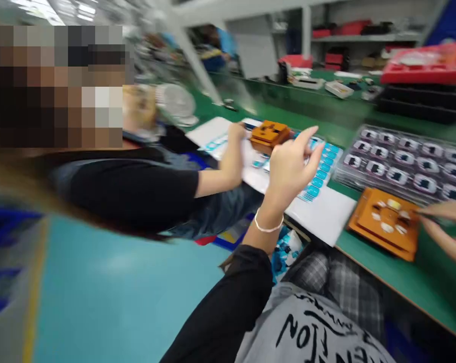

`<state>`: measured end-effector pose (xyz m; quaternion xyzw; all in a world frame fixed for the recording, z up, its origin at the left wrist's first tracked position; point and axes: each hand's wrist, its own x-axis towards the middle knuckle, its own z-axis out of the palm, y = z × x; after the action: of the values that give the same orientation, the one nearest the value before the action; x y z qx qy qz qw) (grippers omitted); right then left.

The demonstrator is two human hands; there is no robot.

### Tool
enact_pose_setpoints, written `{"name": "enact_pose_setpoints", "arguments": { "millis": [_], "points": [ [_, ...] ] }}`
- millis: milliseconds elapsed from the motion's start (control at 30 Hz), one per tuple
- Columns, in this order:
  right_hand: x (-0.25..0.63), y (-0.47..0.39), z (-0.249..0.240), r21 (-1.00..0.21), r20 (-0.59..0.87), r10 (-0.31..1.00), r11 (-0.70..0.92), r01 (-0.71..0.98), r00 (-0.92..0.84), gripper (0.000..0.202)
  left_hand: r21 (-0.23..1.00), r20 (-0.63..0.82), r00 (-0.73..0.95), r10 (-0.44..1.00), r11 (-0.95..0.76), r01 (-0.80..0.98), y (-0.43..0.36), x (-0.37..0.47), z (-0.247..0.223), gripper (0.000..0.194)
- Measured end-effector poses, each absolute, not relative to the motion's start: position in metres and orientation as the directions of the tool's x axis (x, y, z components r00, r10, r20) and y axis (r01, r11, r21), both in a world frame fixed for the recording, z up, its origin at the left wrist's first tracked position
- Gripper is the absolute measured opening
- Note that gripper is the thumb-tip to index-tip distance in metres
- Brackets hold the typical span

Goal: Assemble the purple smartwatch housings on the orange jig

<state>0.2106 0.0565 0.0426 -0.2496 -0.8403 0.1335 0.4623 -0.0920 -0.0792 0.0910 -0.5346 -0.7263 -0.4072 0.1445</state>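
Note:
My left hand is raised over the sheet of blue stickers, with thumb and forefinger apart and nothing visible between them. At the right edge, my right hand is partly cut off and grips dark tweezers. Their tip reaches the edge of an orange fixture block, which lies on the green bench near its front edge. Several small white pieces and a yellowish one sit in the block's recesses. White paper lies between the block and my left hand.
Behind the block is a clear tray of several white-framed parts. A co-worker sits close on my left, one hand beside another orange block. A red tray on black trays stands at the back right.

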Motion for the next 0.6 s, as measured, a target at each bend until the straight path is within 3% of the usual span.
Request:
{"name": "enact_pose_setpoints", "arguments": {
  "millis": [67, 133, 267, 367, 600],
  "points": [
    [0.228, 0.05, 0.037, -0.305, 0.745, 0.365, 0.931, 0.202, -0.558, 0.018, 0.456, 0.638, -0.232, 0.734, -0.118, 0.882, -0.024, -0.068, 0.08, 0.032],
    [0.235, 0.05, 0.027, -0.225, 0.758, 0.242, 0.969, 0.106, -0.606, 0.023, 0.502, 0.598, -0.211, 0.773, -0.157, 0.851, 0.02, -0.047, 0.067, 0.03],
    [0.233, 0.058, 0.01, -0.152, 0.752, 0.2, 0.98, 0.13, -0.628, 0.017, 0.501, 0.571, -0.274, 0.773, -0.064, 0.863, 0.056, -0.033, 0.034, 0.03],
    [0.227, 0.056, 0.005, -0.115, 0.731, 0.171, 0.985, 0.128, -0.66, 0.017, 0.484, 0.594, -0.251, 0.765, -0.09, 0.87, 0.054, -0.042, 0.012, 0.026],
    [0.222, 0.051, -0.001, -0.127, 0.621, 0.177, 0.984, 0.125, -0.764, 0.021, 0.519, 0.541, -0.235, 0.808, -0.101, 0.849, 0.053, -0.055, -0.001, 0.02]
  ]
}}
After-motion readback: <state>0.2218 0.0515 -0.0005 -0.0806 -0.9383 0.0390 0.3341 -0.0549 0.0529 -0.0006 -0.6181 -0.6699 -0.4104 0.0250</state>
